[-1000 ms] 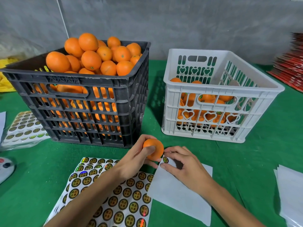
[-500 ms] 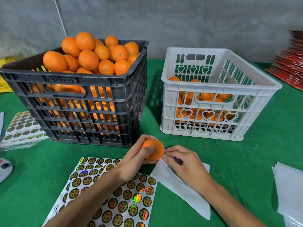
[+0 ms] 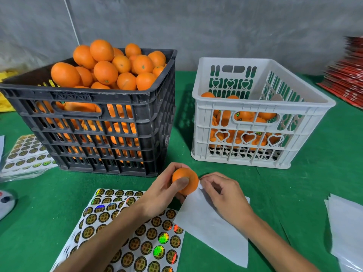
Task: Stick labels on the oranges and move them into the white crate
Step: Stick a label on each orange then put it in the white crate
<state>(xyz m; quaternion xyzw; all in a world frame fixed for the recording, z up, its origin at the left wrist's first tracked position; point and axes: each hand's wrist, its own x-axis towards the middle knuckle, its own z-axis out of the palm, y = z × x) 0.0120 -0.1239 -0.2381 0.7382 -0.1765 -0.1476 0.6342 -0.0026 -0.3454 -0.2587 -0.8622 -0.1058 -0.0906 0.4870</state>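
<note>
My left hand [image 3: 161, 193] grips an orange [image 3: 187, 178] just above the green table, thumb across its front. My right hand [image 3: 222, 193] touches the orange's right side with curled fingers pinching the corner of a white backing sheet [image 3: 212, 230]; the label itself is hidden. Sheets of round gold labels [image 3: 141, 242] lie under my left forearm. The black crate [image 3: 94, 122] at the left is heaped with oranges. The white crate [image 3: 253, 112] at the right holds several labelled oranges.
More label sheets [image 3: 25, 154] lie at the far left beside the black crate. White sheets [image 3: 345, 228] lie at the right edge. A red stack [image 3: 347, 75] sits at the back right. A grey device [image 3: 5, 203] shows at the left edge.
The label seen on my right fingertips a second ago has gone from sight as that hand closed in against the orange. The white sheet's corner has lifted toward the orange.
</note>
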